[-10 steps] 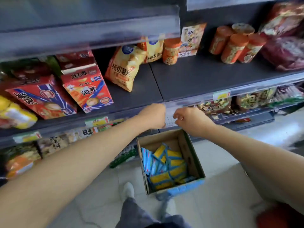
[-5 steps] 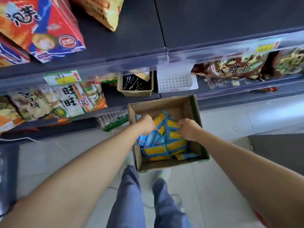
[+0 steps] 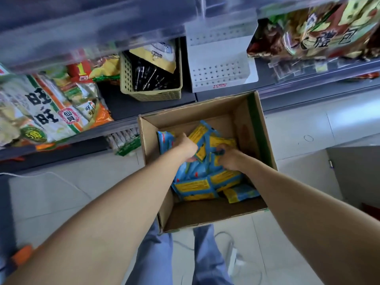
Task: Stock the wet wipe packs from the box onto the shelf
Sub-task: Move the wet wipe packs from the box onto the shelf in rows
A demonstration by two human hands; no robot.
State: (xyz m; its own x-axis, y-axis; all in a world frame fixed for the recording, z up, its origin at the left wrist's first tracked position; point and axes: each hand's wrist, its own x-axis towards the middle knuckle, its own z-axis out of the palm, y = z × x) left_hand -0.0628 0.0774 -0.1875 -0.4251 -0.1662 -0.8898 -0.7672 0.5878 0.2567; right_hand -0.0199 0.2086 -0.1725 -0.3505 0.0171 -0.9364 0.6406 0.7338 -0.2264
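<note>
An olive-green perforated plastic basket (image 3: 156,96) is sitting at the front edge of the dark grey shelf (image 3: 127,105), holding slim black packets (image 3: 152,77) and a yellow-and-white flat pack (image 3: 158,56). A white perforated plastic tray (image 3: 218,73) is resting just beside it, to the right. Large white, green and orange snack bags (image 3: 45,112) are lying towards the shelf's left end, and dark red and gold snack bags (image 3: 320,33) are lying towards its right end. A thin white cable (image 3: 49,172) is trailing across the pale tiled floor (image 3: 308,124).

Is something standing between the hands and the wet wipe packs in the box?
Nothing visible does. The box is open on top; the left hand and right hand are inside it, gripping the wet wipe packs.
</note>
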